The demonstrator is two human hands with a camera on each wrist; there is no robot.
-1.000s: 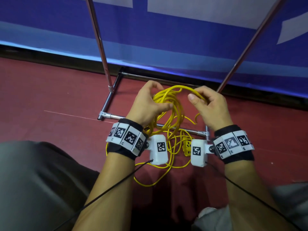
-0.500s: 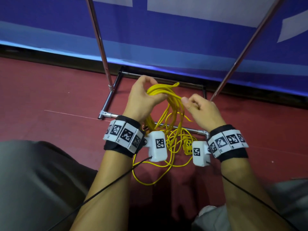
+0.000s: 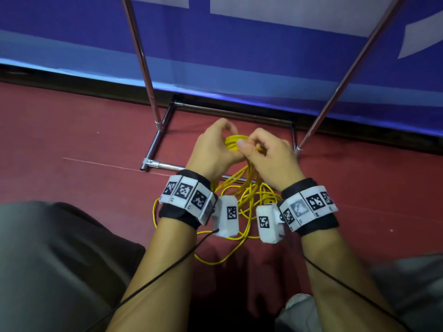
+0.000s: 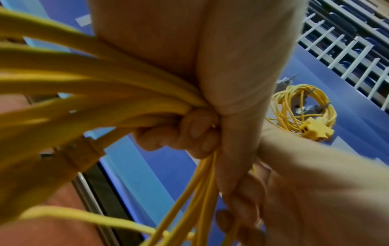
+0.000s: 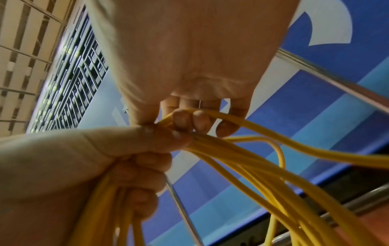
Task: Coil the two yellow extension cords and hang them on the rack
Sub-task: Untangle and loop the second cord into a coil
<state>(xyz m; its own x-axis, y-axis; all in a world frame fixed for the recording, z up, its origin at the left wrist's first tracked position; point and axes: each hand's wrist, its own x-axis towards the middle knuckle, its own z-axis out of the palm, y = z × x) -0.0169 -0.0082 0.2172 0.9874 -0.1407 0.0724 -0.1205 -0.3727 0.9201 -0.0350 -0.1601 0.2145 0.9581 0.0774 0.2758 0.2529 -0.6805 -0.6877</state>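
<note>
Head cam: thin yellow cord, loose loops; L hand + R hand fingers curled round bundle.

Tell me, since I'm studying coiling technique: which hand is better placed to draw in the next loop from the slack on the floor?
Probably the right hand: it only pinches a few strands, while the left hand grips the whole bundle of the yellow cord.

Red floor — rack base, cord slack
</note>
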